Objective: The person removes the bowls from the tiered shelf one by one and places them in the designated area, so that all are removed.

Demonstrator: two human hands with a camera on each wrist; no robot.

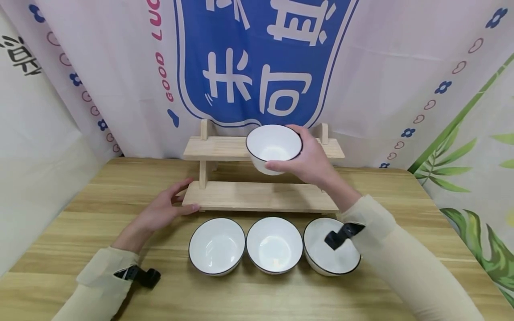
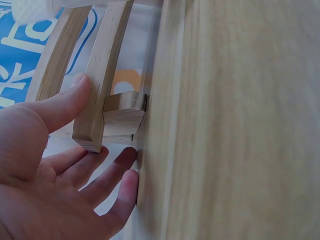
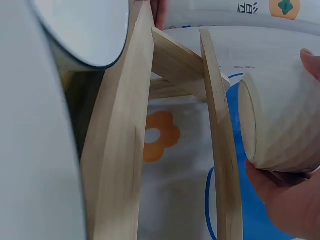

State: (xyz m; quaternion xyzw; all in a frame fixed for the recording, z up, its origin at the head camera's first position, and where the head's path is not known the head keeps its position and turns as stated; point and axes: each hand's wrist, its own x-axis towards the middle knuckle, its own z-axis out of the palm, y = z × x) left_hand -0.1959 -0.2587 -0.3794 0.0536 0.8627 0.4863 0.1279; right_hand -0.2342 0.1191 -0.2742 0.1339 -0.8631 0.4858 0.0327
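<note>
A white bowl [image 1: 274,143] with a dark rim is held up by my right hand [image 1: 309,156], thumb on the near side and fingers around its right side. It overlaps the upper tier of a two-tier wooden shelf [image 1: 261,196] from my viewpoint. In the right wrist view the bowl [image 3: 285,120] shows a textured outer wall and its foot, beside the upper board. My left hand [image 1: 166,205] holds the left end of the lower board. The left wrist view shows the thumb on the board's top face and fingertips [image 2: 97,155] at its underside.
In front of the shelf, a left bowl [image 1: 217,246], a middle bowl [image 1: 275,245] and a right bowl [image 1: 331,249] stand in a row on the wood-grain table [image 1: 168,294]. My right sleeve partly covers the right bowl. A printed curtain [image 1: 373,89] hangs behind the shelf.
</note>
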